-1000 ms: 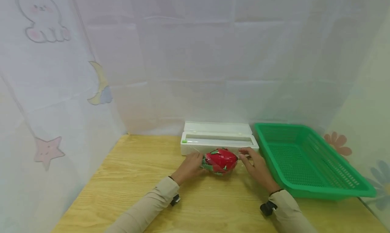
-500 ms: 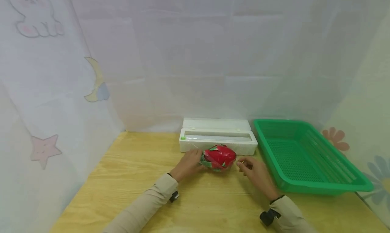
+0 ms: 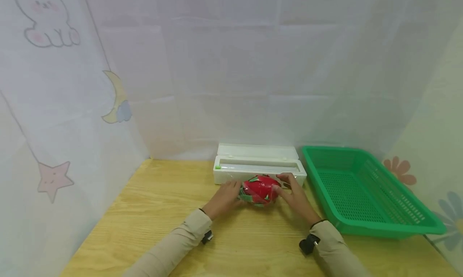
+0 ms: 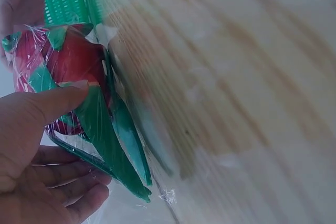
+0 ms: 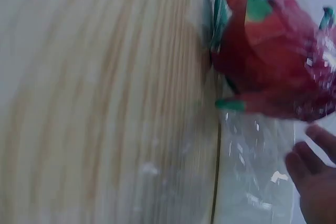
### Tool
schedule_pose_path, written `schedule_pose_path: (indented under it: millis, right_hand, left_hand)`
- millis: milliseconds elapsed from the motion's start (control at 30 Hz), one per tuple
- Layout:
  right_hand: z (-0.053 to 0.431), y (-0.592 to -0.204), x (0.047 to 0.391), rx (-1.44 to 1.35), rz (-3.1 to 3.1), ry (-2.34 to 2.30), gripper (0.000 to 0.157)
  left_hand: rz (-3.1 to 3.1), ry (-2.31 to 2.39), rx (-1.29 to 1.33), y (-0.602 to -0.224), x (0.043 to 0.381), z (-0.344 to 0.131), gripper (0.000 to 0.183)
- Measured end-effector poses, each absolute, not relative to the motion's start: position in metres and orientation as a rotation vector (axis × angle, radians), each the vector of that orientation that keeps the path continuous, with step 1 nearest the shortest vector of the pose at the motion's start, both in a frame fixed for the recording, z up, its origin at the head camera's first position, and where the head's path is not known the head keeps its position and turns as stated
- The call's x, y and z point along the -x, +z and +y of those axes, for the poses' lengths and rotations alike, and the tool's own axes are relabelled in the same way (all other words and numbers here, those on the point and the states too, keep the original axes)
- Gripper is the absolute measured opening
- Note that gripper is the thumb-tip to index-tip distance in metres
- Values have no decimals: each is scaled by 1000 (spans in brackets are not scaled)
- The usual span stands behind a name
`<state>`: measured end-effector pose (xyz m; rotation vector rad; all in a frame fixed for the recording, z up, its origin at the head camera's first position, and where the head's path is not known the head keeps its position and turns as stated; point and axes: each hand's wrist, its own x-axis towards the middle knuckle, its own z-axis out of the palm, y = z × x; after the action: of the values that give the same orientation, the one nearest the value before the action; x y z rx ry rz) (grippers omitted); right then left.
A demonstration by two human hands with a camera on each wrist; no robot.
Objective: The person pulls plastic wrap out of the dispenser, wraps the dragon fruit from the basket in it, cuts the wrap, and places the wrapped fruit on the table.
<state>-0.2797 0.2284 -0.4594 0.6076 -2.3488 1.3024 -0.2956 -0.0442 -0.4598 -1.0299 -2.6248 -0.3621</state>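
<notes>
A red dragon fruit [image 3: 260, 189] with green leaf tips lies on the wooden table, covered in clear cling film [image 5: 254, 150]. At its left, leafy end my left hand [image 3: 225, 197] grips it. The left wrist view shows that thumb [image 4: 58, 103] lying over the green leaves, with the other fingers below. My right hand [image 3: 297, 197] is at the opposite end, thumb and fingers spread, fingertips right at the wrapped fruit. In the right wrist view, loose film hangs beside the fruit, and the right fingers [image 5: 310, 163] sit just under its end.
Behind the fruit stands a white cling film box [image 3: 259, 178], lid [image 3: 258, 151] raised, with a green slider [image 3: 218, 167] on its cutter bar. A green plastic basket [image 3: 390, 229] stands close to my right hand. Pale curtains surround the table [image 3: 173, 184].
My right hand first drew back from the fruit's right end with fingers curled, then came left and opened around that end. The left hand keeps its grip; the fruit has hardly moved.
</notes>
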Motion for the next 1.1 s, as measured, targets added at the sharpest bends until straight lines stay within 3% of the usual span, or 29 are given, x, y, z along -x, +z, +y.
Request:
schedule_pose_path:
  millis: [100,567,1100]
  right_hand:
    - [235,-461,282,-665,-2431,1419,39]
    - [237,-459,277,-677,-2486,1499,35]
    - [232,-401,268,-562,-2481,1497,33]
  left_hand:
    - [-2615,-368,1043,-460,295,-44,52]
    - [-2616,-541,1090,-460,298,-49,51]
    - [-2584,-1218,1215,-423,300,-67,54]
